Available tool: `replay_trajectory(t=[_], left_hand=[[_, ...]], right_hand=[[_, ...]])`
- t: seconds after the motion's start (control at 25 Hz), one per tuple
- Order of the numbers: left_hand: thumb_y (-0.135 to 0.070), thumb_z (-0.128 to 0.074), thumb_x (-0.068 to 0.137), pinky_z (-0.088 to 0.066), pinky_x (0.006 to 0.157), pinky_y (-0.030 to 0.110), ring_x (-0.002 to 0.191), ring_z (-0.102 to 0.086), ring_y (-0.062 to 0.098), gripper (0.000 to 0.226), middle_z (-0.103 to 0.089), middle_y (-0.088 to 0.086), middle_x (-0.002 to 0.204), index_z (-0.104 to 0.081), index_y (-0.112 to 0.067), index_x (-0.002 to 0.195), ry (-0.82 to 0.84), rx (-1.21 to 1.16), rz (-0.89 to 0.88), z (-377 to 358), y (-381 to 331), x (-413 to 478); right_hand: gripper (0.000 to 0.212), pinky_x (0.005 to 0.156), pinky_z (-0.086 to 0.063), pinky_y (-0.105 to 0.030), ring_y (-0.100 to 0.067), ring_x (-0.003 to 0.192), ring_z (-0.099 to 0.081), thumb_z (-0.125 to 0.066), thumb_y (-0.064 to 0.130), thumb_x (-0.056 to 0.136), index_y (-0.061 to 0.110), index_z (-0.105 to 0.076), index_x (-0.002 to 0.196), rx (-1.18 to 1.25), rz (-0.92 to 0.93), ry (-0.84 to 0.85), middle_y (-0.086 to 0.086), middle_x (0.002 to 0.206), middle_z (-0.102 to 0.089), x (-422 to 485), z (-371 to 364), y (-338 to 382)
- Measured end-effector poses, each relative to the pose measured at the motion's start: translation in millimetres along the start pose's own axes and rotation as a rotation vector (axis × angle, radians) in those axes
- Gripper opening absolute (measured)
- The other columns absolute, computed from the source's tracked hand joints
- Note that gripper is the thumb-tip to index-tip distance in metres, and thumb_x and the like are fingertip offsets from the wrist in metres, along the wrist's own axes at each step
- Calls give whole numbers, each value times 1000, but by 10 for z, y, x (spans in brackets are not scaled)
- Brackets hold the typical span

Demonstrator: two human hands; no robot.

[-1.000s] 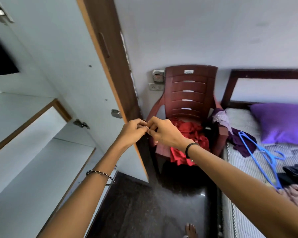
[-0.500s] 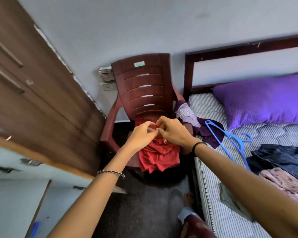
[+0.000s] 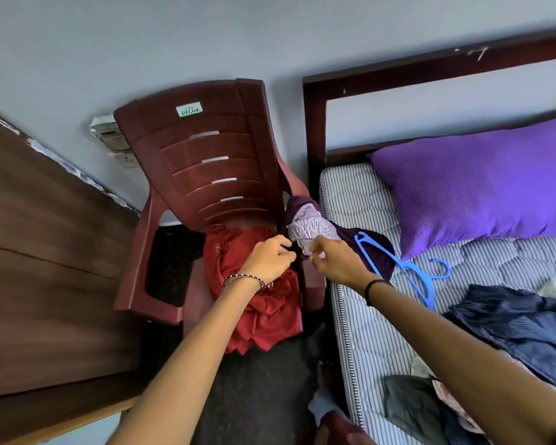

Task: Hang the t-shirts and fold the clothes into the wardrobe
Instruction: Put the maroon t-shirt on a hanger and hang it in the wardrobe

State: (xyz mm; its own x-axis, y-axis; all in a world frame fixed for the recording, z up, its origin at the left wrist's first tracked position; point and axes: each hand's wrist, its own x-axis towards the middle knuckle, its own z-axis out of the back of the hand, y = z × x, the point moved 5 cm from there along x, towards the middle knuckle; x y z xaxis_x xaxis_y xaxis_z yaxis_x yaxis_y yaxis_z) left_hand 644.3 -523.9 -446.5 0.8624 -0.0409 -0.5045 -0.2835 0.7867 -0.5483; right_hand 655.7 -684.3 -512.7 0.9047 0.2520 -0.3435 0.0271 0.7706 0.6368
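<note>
Red cloth [image 3: 264, 316] overhangs chair's [image 3: 206, 155] front edge. Right hand [image 3: 337, 261] pinches lilac cloth [image 3: 312, 226] at its 12 o'clock; left hand [image 3: 267, 260] curled, grip unclear.

Head-worn wide view, down and near over chair [image 3: 206, 146], bed [image 3: 357, 200]; perhaps tilted

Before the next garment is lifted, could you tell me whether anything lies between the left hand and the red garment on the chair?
Nothing visible does: the left hand is directly over the red garment heaped on the chair, with no object between them.
</note>
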Motion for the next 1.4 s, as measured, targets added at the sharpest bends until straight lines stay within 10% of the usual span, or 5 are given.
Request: replay_trajectory(t=[0.32, 0.8, 1.08, 1.4], left_hand=[[-22, -58, 92, -50, 88, 27, 92, -69, 18, 29, -76, -3, 99, -64, -17, 120, 31, 41, 90, -50, 376, 297], [-21, -57, 96, -43, 68, 6, 92, -60, 7, 26, -69, -3, 104, -64, -16, 121, 35, -69, 81, 164, 646, 205], [-21, -62, 93, -48, 86, 23, 100, -66, 17, 28, -69, -2, 98, -65, -13, 119, 27, -79, 34, 504, 560, 420], [-61, -83, 56, -44, 108, 39, 129, -50, 18, 117, -44, 0, 146, -26, -21, 150, 126, -152, -115, 537, 10, 758]], right_hand=[[62, 97, -46, -49, -42, 127, -52, -66, 24, 93, 6, -34, 143, -94, -149, 196, -19, 139, -51, 514, -262, -268], [21, 59, -35, -38, -35, 78, -55, -47, 0, 86, 9, -49, 105, -86, -115, -275, -8, 85, -57, 497, 208, -25], [12, 77, -45, -43, -33, 86, -58, -52, 11, 101, 14, -53, 112, 172, 51, -223, -14, 99, -64, 630, 697, 171], [16, 71, -38, -29, -6, 71, -44, -54, 28, 104, 26, -53, 88, 606, 127, -342, 5, 76, -50, 623, 1291, 782]])
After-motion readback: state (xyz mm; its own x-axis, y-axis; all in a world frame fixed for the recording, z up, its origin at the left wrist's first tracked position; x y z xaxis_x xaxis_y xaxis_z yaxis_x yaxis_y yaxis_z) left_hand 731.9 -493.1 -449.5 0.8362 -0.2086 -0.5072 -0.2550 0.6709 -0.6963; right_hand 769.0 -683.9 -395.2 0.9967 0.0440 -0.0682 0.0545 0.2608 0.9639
